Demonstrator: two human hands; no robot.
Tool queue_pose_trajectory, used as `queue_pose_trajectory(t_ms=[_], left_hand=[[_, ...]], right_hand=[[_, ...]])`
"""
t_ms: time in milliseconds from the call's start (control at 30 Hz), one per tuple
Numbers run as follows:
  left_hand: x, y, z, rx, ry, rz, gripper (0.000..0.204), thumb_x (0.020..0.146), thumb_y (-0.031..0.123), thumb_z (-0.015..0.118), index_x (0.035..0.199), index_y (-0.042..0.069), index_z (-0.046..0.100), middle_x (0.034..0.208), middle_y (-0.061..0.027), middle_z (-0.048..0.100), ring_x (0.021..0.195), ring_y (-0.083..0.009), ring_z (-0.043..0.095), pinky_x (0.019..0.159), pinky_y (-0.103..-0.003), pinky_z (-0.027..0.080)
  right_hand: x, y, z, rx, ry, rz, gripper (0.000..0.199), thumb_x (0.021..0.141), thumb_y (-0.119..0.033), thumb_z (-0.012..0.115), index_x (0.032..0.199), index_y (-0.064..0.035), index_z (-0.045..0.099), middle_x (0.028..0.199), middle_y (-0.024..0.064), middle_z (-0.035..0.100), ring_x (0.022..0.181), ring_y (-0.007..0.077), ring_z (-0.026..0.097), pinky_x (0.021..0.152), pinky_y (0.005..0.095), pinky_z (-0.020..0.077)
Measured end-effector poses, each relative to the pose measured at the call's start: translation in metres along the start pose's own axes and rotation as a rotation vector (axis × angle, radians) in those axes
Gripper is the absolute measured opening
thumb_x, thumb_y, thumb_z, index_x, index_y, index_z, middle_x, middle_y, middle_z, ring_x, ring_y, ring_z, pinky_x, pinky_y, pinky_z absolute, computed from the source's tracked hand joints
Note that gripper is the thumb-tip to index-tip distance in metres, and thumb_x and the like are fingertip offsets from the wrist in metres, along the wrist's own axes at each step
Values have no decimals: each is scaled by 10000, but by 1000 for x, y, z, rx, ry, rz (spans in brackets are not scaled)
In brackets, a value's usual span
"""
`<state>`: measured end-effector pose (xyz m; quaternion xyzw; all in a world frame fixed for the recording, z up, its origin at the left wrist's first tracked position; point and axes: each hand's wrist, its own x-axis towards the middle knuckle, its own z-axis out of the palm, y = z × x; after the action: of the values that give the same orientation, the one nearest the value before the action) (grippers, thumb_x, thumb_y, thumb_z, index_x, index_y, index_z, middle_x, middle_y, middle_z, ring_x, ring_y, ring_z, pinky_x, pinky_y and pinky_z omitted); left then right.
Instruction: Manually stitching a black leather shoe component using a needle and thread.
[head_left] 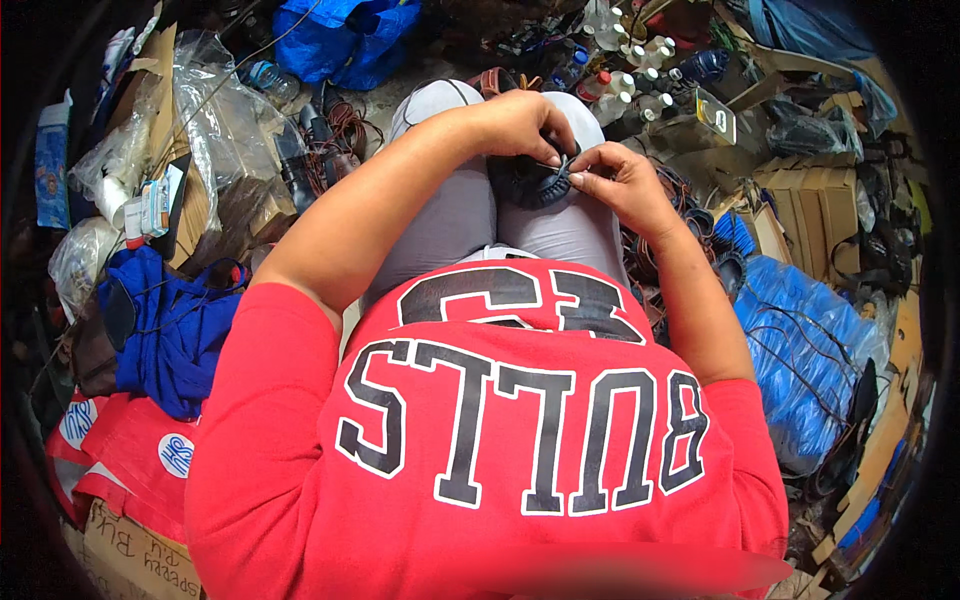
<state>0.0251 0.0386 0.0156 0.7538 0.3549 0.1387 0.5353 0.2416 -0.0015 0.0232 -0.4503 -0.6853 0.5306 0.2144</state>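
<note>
On my grey-trousered lap rests a small black piece with a ridged edge [545, 188]; it looks like part of a shoe, but its exact kind cannot be made out. My left hand [525, 125] reaches over its far side, fingers curled and thumb bent in against it. From the right, my right hand [622, 188] meets it in a pinch, thumb and forefinger pressed together at its edge. A thin strand [561, 166] shows between the two sets of fingertips, too fine to name. The two hands are nearly touching.
Bottles with coloured caps [625, 85] stand beyond my knees on the right. Cardboard boxes [810, 205] and a blue plastic-wrapped bundle [805, 345] lie to the right. At left are clear plastic bags [215, 110], blue cloth [175, 330] and red bags [140, 450]. A blue bag [345, 40] sits ahead.
</note>
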Motion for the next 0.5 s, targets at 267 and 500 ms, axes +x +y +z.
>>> queue_pose_trajectory(t_ms=[267,500], left_hand=[[-70,11,19,51,526,-55,249,772,-17,585,995,68,656,877,-77,561,776,-165,551,714,-273,451],[-78,10,57,592,661,11,137,694,144,693,828,175,700,700,-18,534,786,-209,507,733,-363,323]], right_hand=[[-23,-21,3,-264,48,-85,182,771,-66,631,945,-90,678,775,58,518,724,192,535,676,288,434],[-41,-13,24,-696,229,-335,350,763,-54,619,1101,-146,624,767,62,529,764,229,520,786,348,354]])
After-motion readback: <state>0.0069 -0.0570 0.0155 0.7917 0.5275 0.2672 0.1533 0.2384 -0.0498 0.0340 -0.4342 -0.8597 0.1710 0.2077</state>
